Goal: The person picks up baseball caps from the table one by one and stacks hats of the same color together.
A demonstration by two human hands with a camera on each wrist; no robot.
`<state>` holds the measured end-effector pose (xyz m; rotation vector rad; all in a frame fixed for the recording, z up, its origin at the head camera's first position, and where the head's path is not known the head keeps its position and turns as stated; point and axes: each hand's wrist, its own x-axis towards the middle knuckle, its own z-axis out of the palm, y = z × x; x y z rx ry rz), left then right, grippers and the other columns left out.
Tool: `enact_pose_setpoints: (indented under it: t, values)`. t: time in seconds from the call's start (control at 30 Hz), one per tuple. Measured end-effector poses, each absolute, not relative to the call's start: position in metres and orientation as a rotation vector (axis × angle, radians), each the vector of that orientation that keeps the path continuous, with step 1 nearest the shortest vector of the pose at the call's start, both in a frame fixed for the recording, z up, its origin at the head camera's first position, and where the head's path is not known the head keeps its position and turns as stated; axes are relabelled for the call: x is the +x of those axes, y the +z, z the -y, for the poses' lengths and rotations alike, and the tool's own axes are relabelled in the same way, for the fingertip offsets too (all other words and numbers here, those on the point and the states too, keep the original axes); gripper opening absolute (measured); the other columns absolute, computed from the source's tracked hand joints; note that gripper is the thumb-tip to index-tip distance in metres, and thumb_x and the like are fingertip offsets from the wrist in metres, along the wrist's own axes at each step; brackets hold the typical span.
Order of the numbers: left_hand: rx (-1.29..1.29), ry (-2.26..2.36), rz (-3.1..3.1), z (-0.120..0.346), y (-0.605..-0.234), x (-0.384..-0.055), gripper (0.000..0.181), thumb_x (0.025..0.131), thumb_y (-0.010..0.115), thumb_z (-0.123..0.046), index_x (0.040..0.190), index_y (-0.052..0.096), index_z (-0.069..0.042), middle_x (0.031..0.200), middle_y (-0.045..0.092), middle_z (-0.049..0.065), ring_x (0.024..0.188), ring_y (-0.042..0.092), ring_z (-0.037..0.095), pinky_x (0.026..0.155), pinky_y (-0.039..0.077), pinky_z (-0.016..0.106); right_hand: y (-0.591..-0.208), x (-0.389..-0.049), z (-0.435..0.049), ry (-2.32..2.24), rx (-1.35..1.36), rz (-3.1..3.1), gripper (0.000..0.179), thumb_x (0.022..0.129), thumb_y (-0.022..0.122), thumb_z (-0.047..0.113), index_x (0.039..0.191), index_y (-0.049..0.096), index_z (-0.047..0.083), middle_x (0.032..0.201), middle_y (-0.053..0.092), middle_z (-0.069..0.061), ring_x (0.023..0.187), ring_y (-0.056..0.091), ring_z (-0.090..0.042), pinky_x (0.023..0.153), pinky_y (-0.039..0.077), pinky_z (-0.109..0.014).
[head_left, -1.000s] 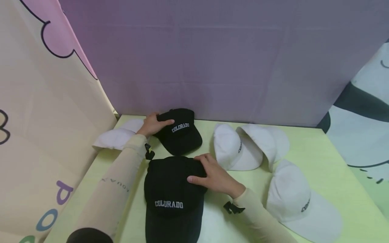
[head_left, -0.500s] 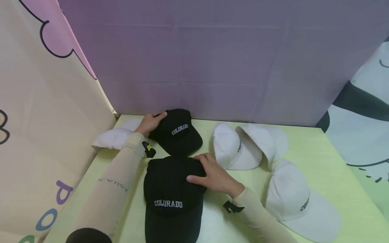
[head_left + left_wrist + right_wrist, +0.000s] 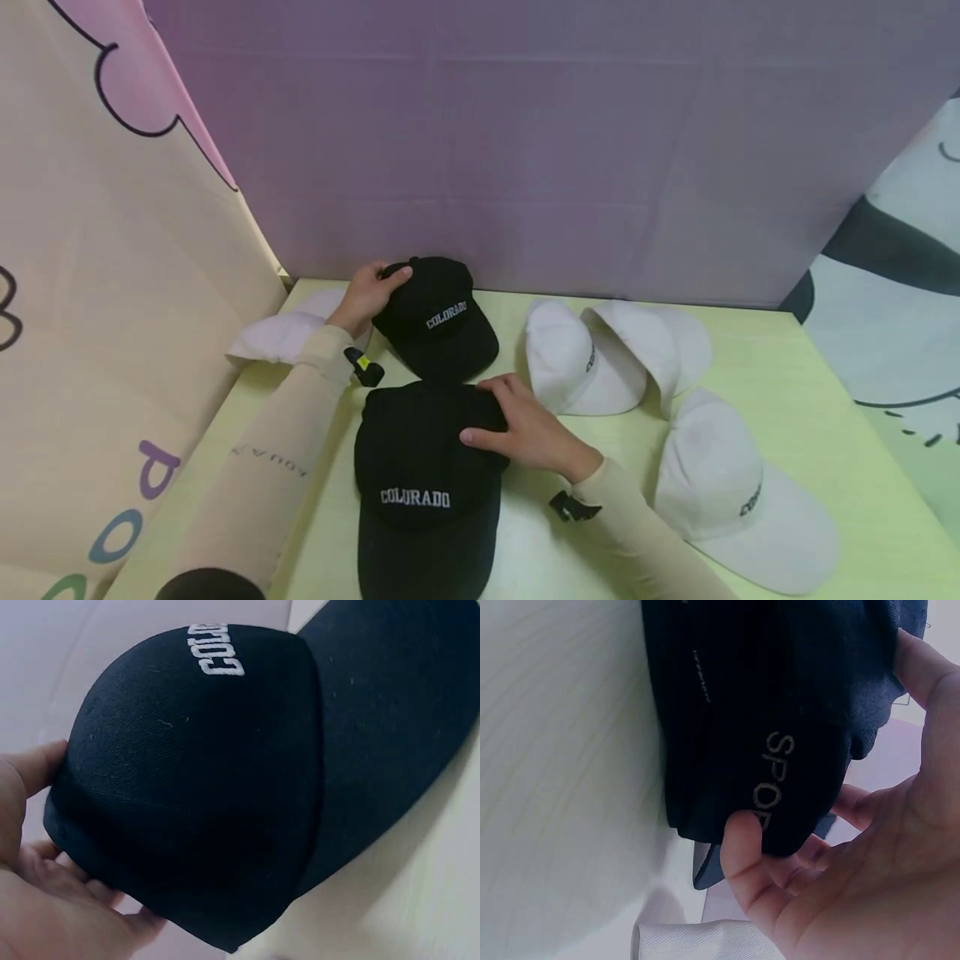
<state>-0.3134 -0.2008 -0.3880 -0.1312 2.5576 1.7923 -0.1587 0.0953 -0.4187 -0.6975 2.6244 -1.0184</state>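
Two black baseball caps lettered COLORADO lie one behind the other in the head view. My left hand point(image 3: 365, 293) grips the far cap point(image 3: 442, 321) at the back of its crown, thumb on top and fingers underneath. In the left wrist view that cap point(image 3: 202, 772) shows its crown and brim, with the curled fingers partly hidden behind it. The near cap point(image 3: 431, 467) has its brim toward me. My right hand point(image 3: 528, 429) holds its back right side, thumb on the crown. Up close in the right wrist view, several fingertips point(image 3: 742, 832) press the cap's side beside embroidered letters.
Two white caps point(image 3: 558, 354) point(image 3: 637, 333) stand nested at the back right, and another white cap point(image 3: 712, 475) lies at the front right. A further white cap point(image 3: 273, 337) sits behind my left forearm. A purple-grey backdrop point(image 3: 525, 167) borders the pale yellow-green table point(image 3: 795, 392).
My left hand has slid back to the left edge of the far cap, its thumb drawn off the front. That cap has shifted slightly left and its crown has risen. My right hand is unchanged.
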Motion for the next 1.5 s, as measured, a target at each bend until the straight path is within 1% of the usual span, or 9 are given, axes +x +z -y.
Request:
enact_pose_setpoints:
  t: [0.23,0.33,0.4,0.57,0.7,0.83,0.97,1.2,1.5]
  values:
    - [-0.001,1.916,-2.574,0.189,-0.369,-0.306,0.028,0.099,0.068,-0.04,0.1,0.055,-0.015,0.098,0.059,-0.001,0.095,0.056,0.018,0.086,0.045,0.03,-0.419,-0.159,-0.096,-1.002,-0.709,-2.627,0.074,0.089,0.073,0.057,0.146,0.047,0.018,0.138,0.046,-0.007,0.12,0.055,-0.023,0.107,0.045,-0.045]
    - [0.052,1.952,-2.584,0.184,-0.36,-0.302,0.027,0.098,0.069,-0.038,0.099,0.055,-0.015,0.095,0.061,-0.002,0.094,0.058,0.019,0.086,0.045,0.032,-0.419,-0.159,-0.097,-1.004,-0.711,-2.629,0.073,0.089,0.073,0.056,0.146,0.047,0.018,0.138,0.046,-0.007,0.121,0.055,-0.023,0.107,0.045,-0.045]
    - [0.091,1.953,-2.608,0.181,-0.354,-0.299,0.027,0.098,0.069,-0.036,0.1,0.055,-0.013,0.093,0.061,0.0,0.093,0.059,0.021,0.085,0.046,0.034,-0.42,-0.159,-0.097,-1.008,-0.713,-2.63,0.073,0.089,0.073,0.056,0.146,0.047,0.018,0.138,0.047,-0.007,0.12,0.055,-0.023,0.107,0.045,-0.045]
    - [0.171,1.949,-2.682,0.178,-0.341,-0.292,0.027,0.098,0.069,-0.034,0.103,0.056,-0.011,0.093,0.059,0.001,0.093,0.058,0.022,0.086,0.046,0.035,-0.421,-0.159,-0.096,-1.015,-0.713,-2.628,0.074,0.089,0.073,0.057,0.146,0.047,0.018,0.138,0.047,-0.007,0.12,0.055,-0.023,0.106,0.045,-0.044]
    - [0.233,2.002,-2.696,0.178,-0.332,-0.286,0.027,0.098,0.07,-0.033,0.102,0.055,-0.01,0.091,0.057,-0.002,0.089,0.055,0.019,0.084,0.044,0.033,-0.421,-0.159,-0.096,-1.014,-0.708,-2.629,0.073,0.089,0.073,0.057,0.146,0.047,0.018,0.139,0.046,-0.007,0.12,0.054,-0.023,0.107,0.045,-0.044]
    - [0.287,2.039,-2.706,0.18,-0.324,-0.281,0.027,0.098,0.07,-0.031,0.103,0.055,-0.009,0.088,0.057,-0.004,0.086,0.055,0.017,0.082,0.044,0.031,-0.421,-0.16,-0.096,-1.019,-0.706,-2.629,0.073,0.089,0.073,0.056,0.146,0.047,0.018,0.139,0.047,-0.007,0.12,0.054,-0.022,0.107,0.045,-0.044]
    - [0.346,2.102,-2.689,0.183,-0.316,-0.276,0.025,0.099,0.07,-0.029,0.103,0.055,-0.009,0.087,0.057,-0.004,0.085,0.057,0.016,0.082,0.046,0.029,-0.422,-0.16,-0.095,-1.029,-0.705,-2.623,0.072,0.089,0.073,0.057,0.145,0.048,0.019,0.138,0.047,-0.006,0.12,0.054,-0.022,0.106,0.045,-0.045]
    - [0.43,2.275,-2.62,0.186,-0.298,-0.264,0.013,0.098,0.071,-0.022,0.097,0.059,-0.016,0.085,0.06,-0.006,0.081,0.06,0.012,0.076,0.049,0.025,-0.422,-0.16,-0.095,-1.022,-0.706,-2.625,0.072,0.089,0.073,0.056,0.145,0.048,0.019,0.139,0.046,-0.006,0.12,0.054,-0.023,0.107,0.045,-0.045]
    - [0.595,2.464,-2.437,0.19,-0.276,-0.244,0.012,0.098,0.069,-0.014,0.093,0.059,-0.014,0.081,0.062,-0.003,0.078,0.065,0.012,0.073,0.053,0.024,-0.422,-0.161,-0.094,-1.021,-0.712,-2.617,0.072,0.09,0.073,0.056,0.145,0.047,0.018,0.138,0.046,-0.007,0.119,0.055,-0.023,0.106,0.046,-0.045]
